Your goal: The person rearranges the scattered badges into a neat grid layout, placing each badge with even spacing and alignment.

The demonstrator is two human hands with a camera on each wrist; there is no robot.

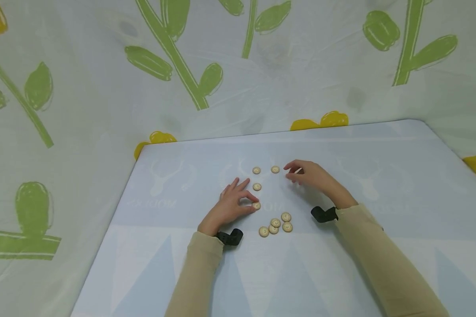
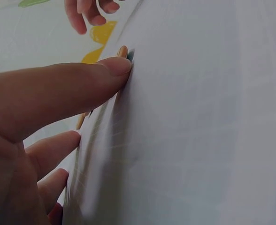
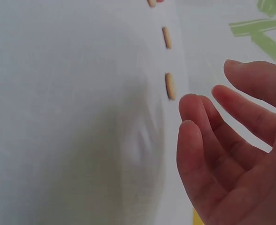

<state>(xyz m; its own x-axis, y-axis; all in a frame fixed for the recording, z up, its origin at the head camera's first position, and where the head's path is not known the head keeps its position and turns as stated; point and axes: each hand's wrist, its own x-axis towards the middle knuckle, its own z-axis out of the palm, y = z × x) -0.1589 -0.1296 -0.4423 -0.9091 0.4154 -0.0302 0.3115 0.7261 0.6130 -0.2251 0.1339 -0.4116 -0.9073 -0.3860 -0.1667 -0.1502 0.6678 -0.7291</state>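
My left hand (image 1: 231, 203) pinches a round wooden button (image 1: 256, 205) between thumb and forefinger, its other fingers spread on the table. In the left wrist view the thumb (image 2: 91, 84) lies across that button (image 2: 123, 50), covering most of it. Two more buttons continue upward from it in a column, a middle button (image 1: 257, 186) and a top button (image 1: 256, 170). To the right of the top one lies a corner button (image 1: 275, 169). Just right of this my right hand (image 1: 307, 175) hovers with loosely bent fingers, holding nothing.
Nearer the body, several buttons (image 1: 275, 223) lie in a loose cluster, some overlapping. All are on a pale blue and white table (image 1: 162, 264). A white curtain (image 1: 103, 88) with green leaf prints hangs behind and beside it. Both wrists carry small black cameras (image 1: 231, 237).
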